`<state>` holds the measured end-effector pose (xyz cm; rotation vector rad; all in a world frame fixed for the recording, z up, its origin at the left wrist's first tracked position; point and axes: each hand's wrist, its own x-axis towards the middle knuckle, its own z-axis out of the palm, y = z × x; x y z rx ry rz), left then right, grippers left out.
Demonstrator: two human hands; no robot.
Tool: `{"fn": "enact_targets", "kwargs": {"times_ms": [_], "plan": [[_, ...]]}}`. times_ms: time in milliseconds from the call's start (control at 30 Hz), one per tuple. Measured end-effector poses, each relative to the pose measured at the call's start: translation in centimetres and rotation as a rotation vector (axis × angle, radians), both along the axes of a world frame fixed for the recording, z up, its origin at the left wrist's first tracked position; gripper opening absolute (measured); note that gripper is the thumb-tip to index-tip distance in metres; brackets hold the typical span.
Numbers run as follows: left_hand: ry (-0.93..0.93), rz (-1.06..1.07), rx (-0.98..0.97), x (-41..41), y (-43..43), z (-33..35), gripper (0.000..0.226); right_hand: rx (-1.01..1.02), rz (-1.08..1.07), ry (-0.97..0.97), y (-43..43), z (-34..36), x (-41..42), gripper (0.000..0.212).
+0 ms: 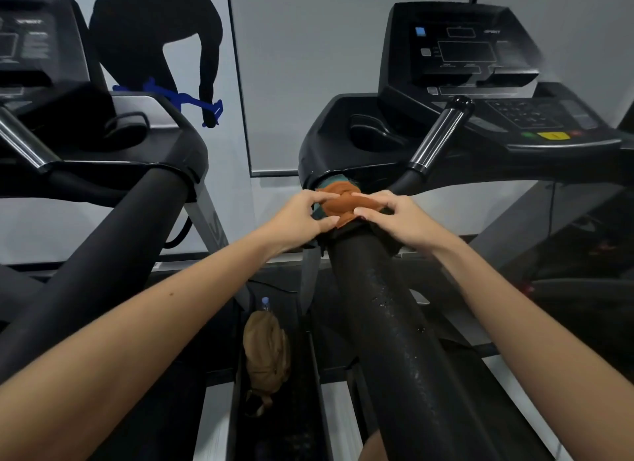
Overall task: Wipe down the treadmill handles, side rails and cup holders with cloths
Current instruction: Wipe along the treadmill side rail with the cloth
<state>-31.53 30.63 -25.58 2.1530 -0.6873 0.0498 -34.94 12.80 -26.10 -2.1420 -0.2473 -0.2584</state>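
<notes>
An orange cloth (338, 203) is bunched over a teal cloth (334, 180) at the top of the treadmill's black left side rail (404, 323), where the rail meets the console. My left hand (298, 217) pinches the orange cloth from the left. My right hand (394, 217) presses on it from the right with fingertips and thumb. Drops of water dot the rail below the hands. The cup holder (374, 136) sits just above the cloths. A chrome and black handle (439, 138) rises to the right.
A second treadmill's rail (103, 265) and console stand on the left. A brown bag (266, 351) and a bottle (265, 302) lie on the floor between the two machines. The control panel (480, 59) is at the upper right. A wall poster hangs behind.
</notes>
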Motion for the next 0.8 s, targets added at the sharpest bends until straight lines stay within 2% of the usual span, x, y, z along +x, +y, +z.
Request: {"fn": "enact_targets", "kwargs": {"times_ms": [167, 267, 367, 433, 467, 567, 633, 700, 800], "plan": [[0.043, -0.115, -0.041, -2.3, 1.2, -0.7, 0.037, 0.022, 0.024, -0.056, -0.6, -0.4, -3.7, 0.017], [0.047, -0.165, -0.039, -3.6, 1.4, -0.9, 0.032, -0.105, 0.043, -0.067, -0.9, 0.5, -5.7, 0.017], [0.082, -0.089, -0.152, -4.3, 1.0, -0.3, 0.033, -0.361, 0.071, -0.096, -0.2, 1.7, -6.2, 0.035], [0.148, -0.056, -0.296, -4.4, 0.8, 0.1, 0.036, -0.401, 0.133, -0.075, 0.6, 1.8, -5.5, 0.05], [0.175, -0.048, -0.333, -4.2, 0.8, 0.1, 0.039, -0.399, 0.138, -0.072, 0.9, 1.6, -5.0, 0.049], [0.265, 0.013, -0.405, -3.9, 1.3, -0.3, 0.044, -0.282, 0.043, -0.101, 1.1, 1.0, -2.9, 0.027], [0.287, 0.058, -0.415, -3.9, 1.8, -0.7, 0.045, -0.138, -0.035, -0.115, 0.9, 0.5, -1.7, 0.021], [0.31, 0.068, -0.363, -4.2, 1.9, -1.3, 0.048, 0.121, -0.11, -0.082, 1.1, -0.4, -1.1, 0.018], [0.434, -0.034, -0.32, -5.0, 1.7, -2.3, 0.061, 0.474, -0.232, 0.028, 1.0, -2.6, -0.8, 0.017]]}}
